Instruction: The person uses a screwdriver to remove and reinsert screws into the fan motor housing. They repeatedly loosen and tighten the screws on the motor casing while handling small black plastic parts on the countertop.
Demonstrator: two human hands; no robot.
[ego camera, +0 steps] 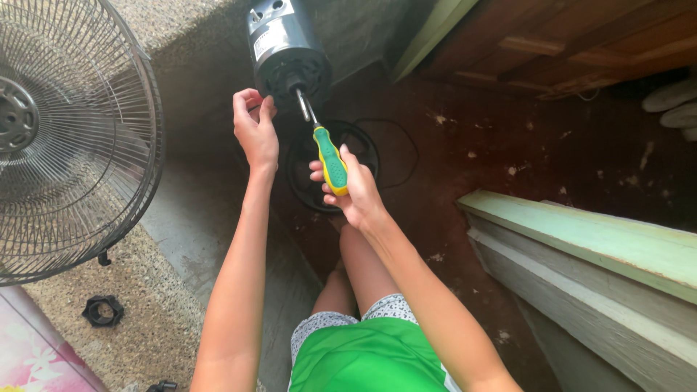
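Screwdriver (pixel 330 158) gripped in right hand (pixel 356 192), raised

Home doorstep or porch, not a workshop. Speckled terrazzo step (pixel 145 341) lower left, worn dark red floor (pixel 508 145) at centre, painted green wooden door sill (pixel 617 247) on the right, sandals (pixel 671 101) upper right, floral mat (pixel 29 356) bottom left.

We find the fan motor (pixel 288 54) at the far centre, its shaft pointing toward us. The left hand (pixel 255 129) sits just left of the shaft; the right hand (pixel 348 190) lies nearer, holding the screwdriver (pixel 325 149), whose tip reaches the motor face. The fan guard (pixel 76 138) stands at far left, with the plastic nut (pixel 103 311) on the floor near it. A wooden ledge (pixel 581 239) runs along the right.
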